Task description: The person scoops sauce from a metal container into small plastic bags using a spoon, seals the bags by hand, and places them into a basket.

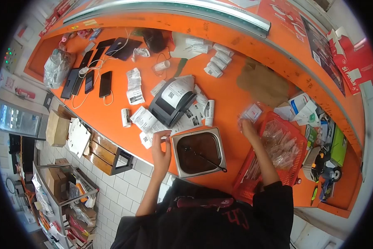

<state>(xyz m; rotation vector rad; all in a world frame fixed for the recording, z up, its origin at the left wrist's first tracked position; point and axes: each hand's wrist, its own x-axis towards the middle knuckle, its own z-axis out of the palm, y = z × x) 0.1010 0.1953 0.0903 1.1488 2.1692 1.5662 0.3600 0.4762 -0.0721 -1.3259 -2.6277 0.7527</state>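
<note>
My left hand [161, 146] is beside the left rim of a square metal container [220, 149], thumb and fingers apart with nothing visible between them. The container holds a dark brown sauce [197, 159], and a thin dark-handled ladle [209, 161] leans across it. Farther right, my right hand [246, 127] pinches the near edge of a small clear plastic packet [252, 113] with a white and red label. Its fingertips are partly blurred. Just right of that hand stands a red plastic basket [241, 182] full of similar clear packets [280, 143].
A black receipt printer [170, 108] stands behind the container among printed slips [147, 120] and paper rolls [209, 113]. Several phones [105, 83] with cables lie at the left. Brown paper [263, 83] lies at the back; tape and tools [319, 162] crowd the right corner.
</note>
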